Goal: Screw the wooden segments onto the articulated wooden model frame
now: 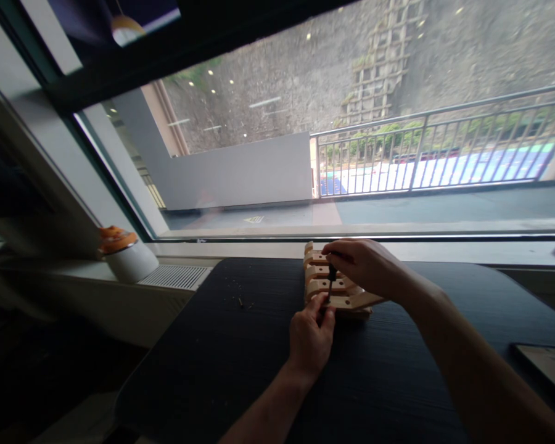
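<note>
A wooden assembly of several notched pale slats [321, 285] lies at the far side of a black table [240, 364]. My right hand [367, 266] rests over its top right part, fingers closed on the handle of a small dark screwdriver [330, 282] that stands upright on the wood. My left hand [311, 336] is at the near edge of the assembly, fingers pinched around the tool's tip where it meets the wood. What the pinch holds is too small to make out.
A few small screws [241, 301] lie on the table left of the wood. A white pot with orange contents [124, 254] stands on the sill at left. A flat framed panel [548, 367] lies at the table's right edge. A large window rises behind.
</note>
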### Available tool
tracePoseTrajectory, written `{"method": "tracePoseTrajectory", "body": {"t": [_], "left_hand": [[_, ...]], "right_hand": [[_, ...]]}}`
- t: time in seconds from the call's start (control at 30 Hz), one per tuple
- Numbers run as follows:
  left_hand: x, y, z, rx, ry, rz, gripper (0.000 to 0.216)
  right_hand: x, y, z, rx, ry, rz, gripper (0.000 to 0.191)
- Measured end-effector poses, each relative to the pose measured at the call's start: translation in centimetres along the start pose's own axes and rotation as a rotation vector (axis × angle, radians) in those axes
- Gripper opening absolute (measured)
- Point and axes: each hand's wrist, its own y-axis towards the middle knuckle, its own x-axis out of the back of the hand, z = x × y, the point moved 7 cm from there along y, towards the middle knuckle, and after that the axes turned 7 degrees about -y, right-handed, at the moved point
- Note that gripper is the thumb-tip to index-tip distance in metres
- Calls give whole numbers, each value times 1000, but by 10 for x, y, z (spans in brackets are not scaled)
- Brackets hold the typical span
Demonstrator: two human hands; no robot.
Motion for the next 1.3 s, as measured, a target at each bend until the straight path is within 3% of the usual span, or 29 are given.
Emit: {"method": "tracePoseTrajectory", "body": {"t": [0.4, 0.93, 1.3], "left_hand": [[0, 0, 0, -2, -4, 6, 33], [0, 0, 0, -12, -9, -2, 32], [1, 0, -2, -24, -11, -9, 32]], "right_hand": [[-2, -1, 5, -20, 10, 26, 38], [1, 1, 3, -45, 38, -13, 28], [0, 1, 5, -38, 22, -11, 36]]}}
